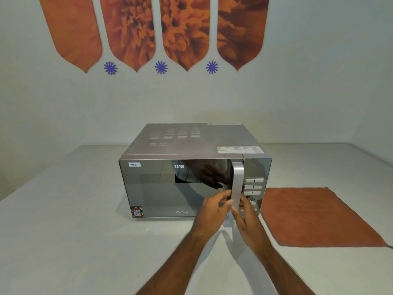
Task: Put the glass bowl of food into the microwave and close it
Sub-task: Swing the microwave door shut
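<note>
A silver microwave [170,188] with a mirrored door stands on the pale counter, door flush with its front. A vertical silver handle [237,179] runs down the door's right side. My left hand [212,211] is at the lower part of the handle, fingers spread and touching its left edge. My right hand [247,218] is just right of the handle's lower end, fingers extended, in front of the button panel [254,186]. Neither hand holds anything. No glass bowl is in view; the mirrored door hides the inside.
A rust-orange cloth [319,218] lies flat on the counter [63,231] to the right of the microwave. The wall behind carries orange flower panels [153,30] and blue star marks. The counter's left edge slants away at far left.
</note>
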Demonstrator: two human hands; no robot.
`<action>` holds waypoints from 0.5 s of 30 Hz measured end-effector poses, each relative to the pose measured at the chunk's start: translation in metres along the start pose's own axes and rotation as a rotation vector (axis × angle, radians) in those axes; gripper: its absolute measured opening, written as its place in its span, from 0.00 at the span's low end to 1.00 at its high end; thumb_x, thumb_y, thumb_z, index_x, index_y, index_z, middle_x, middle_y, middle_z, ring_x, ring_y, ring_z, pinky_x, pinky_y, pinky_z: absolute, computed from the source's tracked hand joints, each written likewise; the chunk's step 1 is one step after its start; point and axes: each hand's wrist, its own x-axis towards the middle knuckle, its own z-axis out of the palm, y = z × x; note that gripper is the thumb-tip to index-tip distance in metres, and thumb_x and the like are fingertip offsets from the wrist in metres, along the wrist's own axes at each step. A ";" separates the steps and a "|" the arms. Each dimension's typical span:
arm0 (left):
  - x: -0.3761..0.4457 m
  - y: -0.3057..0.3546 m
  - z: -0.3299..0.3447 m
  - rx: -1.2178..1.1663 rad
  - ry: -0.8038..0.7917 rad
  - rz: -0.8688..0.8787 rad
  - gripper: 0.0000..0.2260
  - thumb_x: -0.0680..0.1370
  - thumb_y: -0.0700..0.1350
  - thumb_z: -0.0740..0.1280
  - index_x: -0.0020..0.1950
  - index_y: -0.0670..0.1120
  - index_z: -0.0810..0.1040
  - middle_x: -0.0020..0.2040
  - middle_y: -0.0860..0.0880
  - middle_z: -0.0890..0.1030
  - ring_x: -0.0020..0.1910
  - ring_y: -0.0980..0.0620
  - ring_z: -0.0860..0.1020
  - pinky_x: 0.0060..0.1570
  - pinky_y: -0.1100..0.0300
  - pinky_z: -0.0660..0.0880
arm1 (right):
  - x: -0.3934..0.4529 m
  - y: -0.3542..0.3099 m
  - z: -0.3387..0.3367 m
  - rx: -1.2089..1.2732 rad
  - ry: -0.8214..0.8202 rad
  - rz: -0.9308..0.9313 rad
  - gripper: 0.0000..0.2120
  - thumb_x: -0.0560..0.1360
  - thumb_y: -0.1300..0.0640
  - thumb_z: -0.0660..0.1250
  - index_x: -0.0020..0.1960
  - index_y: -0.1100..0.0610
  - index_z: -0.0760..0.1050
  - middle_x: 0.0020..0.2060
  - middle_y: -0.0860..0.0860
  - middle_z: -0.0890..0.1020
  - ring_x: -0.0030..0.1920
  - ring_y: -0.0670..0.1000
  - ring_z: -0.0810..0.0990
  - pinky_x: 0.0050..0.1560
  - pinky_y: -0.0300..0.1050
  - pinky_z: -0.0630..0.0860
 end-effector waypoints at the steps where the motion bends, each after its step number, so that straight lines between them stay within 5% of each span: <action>1: -0.008 -0.010 -0.001 0.050 -0.014 -0.021 0.18 0.84 0.56 0.64 0.74 0.58 0.75 0.71 0.55 0.79 0.66 0.55 0.79 0.68 0.55 0.76 | -0.003 0.001 0.000 -0.030 -0.006 -0.001 0.38 0.74 0.25 0.59 0.78 0.42 0.62 0.76 0.46 0.73 0.73 0.51 0.74 0.74 0.60 0.72; 4: -0.032 -0.048 -0.005 0.279 -0.023 -0.084 0.22 0.84 0.61 0.61 0.77 0.59 0.71 0.78 0.56 0.72 0.74 0.54 0.73 0.72 0.55 0.71 | -0.016 0.007 0.000 -0.160 -0.064 -0.001 0.35 0.77 0.28 0.60 0.79 0.41 0.58 0.80 0.47 0.66 0.77 0.53 0.69 0.76 0.62 0.68; 8: -0.065 -0.094 -0.019 0.436 -0.045 -0.063 0.24 0.83 0.63 0.60 0.78 0.58 0.70 0.78 0.58 0.71 0.76 0.57 0.67 0.76 0.60 0.63 | -0.042 0.022 -0.002 -0.392 -0.053 0.056 0.30 0.82 0.42 0.63 0.80 0.49 0.60 0.78 0.50 0.69 0.76 0.52 0.69 0.76 0.52 0.66; 12: -0.087 -0.132 -0.035 0.651 -0.075 -0.022 0.32 0.79 0.70 0.56 0.79 0.56 0.70 0.80 0.58 0.68 0.79 0.56 0.63 0.79 0.58 0.58 | -0.067 0.040 -0.012 -0.583 -0.107 -0.010 0.33 0.78 0.37 0.64 0.78 0.48 0.62 0.76 0.46 0.71 0.74 0.50 0.70 0.75 0.48 0.65; 15: -0.099 -0.149 -0.051 0.736 -0.114 -0.087 0.43 0.76 0.77 0.42 0.84 0.53 0.60 0.85 0.55 0.58 0.84 0.53 0.54 0.83 0.54 0.49 | -0.077 0.048 -0.019 -0.706 -0.167 -0.029 0.37 0.78 0.33 0.57 0.81 0.51 0.58 0.80 0.48 0.66 0.80 0.50 0.62 0.81 0.47 0.52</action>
